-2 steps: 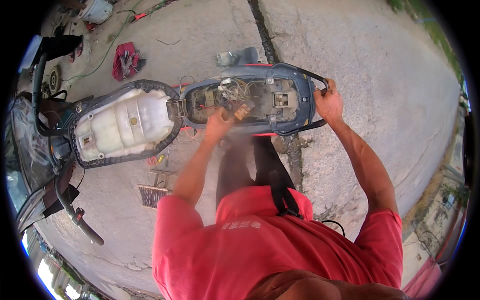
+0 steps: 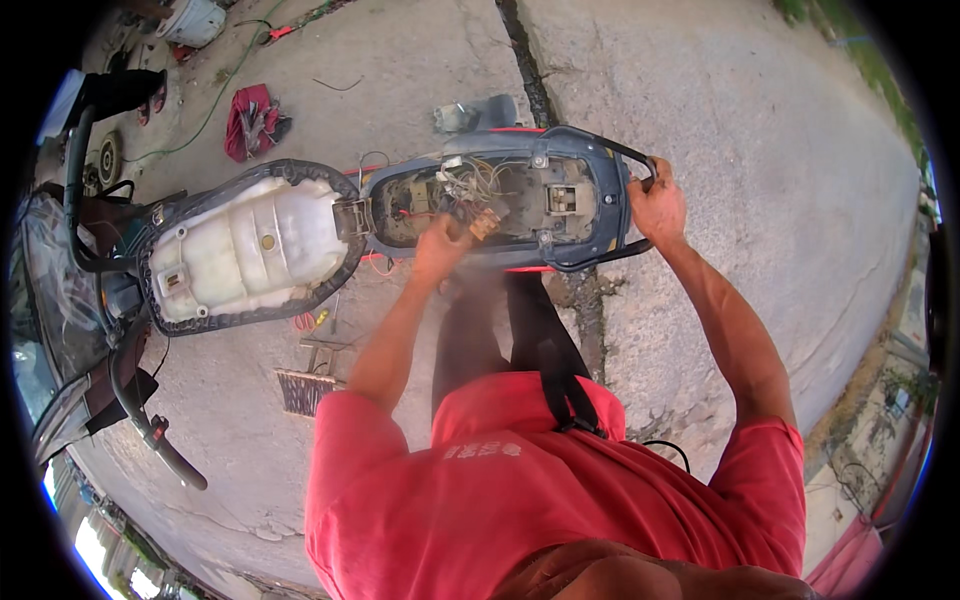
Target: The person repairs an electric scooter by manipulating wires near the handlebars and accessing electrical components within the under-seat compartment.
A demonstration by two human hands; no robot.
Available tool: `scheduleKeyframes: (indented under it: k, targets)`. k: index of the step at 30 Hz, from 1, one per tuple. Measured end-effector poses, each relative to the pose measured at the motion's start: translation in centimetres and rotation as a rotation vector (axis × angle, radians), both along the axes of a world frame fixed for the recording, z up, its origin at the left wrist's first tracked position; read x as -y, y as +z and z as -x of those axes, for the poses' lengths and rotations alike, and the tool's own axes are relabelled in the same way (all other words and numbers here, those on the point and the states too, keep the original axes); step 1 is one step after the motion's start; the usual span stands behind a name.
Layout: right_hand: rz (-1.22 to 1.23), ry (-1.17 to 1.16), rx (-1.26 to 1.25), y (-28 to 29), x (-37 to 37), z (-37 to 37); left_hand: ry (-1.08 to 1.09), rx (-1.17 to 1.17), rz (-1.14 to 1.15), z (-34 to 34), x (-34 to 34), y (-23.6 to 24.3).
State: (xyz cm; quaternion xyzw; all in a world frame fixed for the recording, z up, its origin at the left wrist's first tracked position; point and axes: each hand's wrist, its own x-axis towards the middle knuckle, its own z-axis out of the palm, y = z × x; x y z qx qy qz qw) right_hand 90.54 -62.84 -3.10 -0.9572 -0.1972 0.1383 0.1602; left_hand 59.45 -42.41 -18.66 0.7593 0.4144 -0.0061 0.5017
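An electric scooter stands crosswise before me, its seat flipped over to the left so the pale underside faces up. In the open compartment under the seat lies a tangle of thin wires. My left hand reaches over the near rim with curled fingers beside an orange-brown piece, whose kind I cannot make out. Those fingertips are partly hidden, and so is whatever they grip. At the tail, my right hand is closed around the black grab rail.
Handlebars stick out at the left. A brush lies on the concrete near my left arm. Beyond the scooter are a dark red cloth, a clear plastic container and a green cord. A white bucket stands far left.
My left hand and the orange-brown piece beside it have shifted very slightly. My right hand stays on the grab rail.
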Motion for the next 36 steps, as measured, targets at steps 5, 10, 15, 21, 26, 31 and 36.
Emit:
scheduleKeyframes:
  k: [5,10,15,21,26,31,36]
  targets:
    - [0.016,-0.001,0.003,-0.3,0.0,-0.1,-0.037,0.087,-0.004,-1.1,0.8,-0.3]
    - [0.027,0.002,0.001,-0.1,0.0,-0.1,-0.126,-0.037,-0.097,-2.2,1.1,1.3]
    - [0.037,0.008,0.025,-0.4,0.2,-0.2,-0.178,-0.122,-0.137,-3.3,1.3,4.2]
    - [0.022,-0.016,-0.028,0.4,-0.3,0.1,-0.24,-0.153,-0.171,-3.5,1.3,3.9]
    - [-0.003,-0.003,-0.007,0.5,-0.3,0.2,-0.278,-0.19,-0.153,-4.1,1.3,4.1]
    - [0.038,-0.01,0.039,-0.2,0.0,0.0,-0.368,-0.189,-0.143,-4.2,1.3,4.5]
    - [-0.036,-0.03,-0.032,0.1,-0.2,0.1,-0.443,-0.301,-0.151,-4.6,1.1,4.3]
